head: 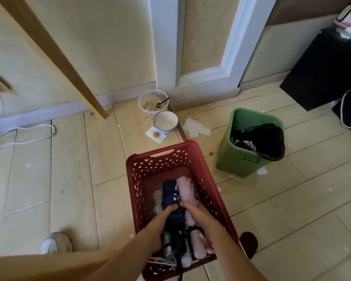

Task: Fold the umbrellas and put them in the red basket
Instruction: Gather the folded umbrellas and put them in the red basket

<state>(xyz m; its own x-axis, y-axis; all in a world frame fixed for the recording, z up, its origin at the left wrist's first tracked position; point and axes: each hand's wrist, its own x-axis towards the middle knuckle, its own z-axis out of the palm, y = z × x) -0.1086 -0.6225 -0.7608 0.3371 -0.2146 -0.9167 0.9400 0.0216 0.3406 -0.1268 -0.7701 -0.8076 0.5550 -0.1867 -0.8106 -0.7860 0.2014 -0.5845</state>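
in red basket (150, 163), folded navy umbrella (170, 191)

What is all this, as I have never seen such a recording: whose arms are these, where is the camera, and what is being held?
There is no machine here. A person wears one camera on the head, and it looks down at their own two arms. The left hand and the right hand both curl their fingers round a folded navy umbrella inside the red basket, which stands on the floor. A folded pink umbrella lies beside it in the basket. Further off are a green bin and a white bowl.
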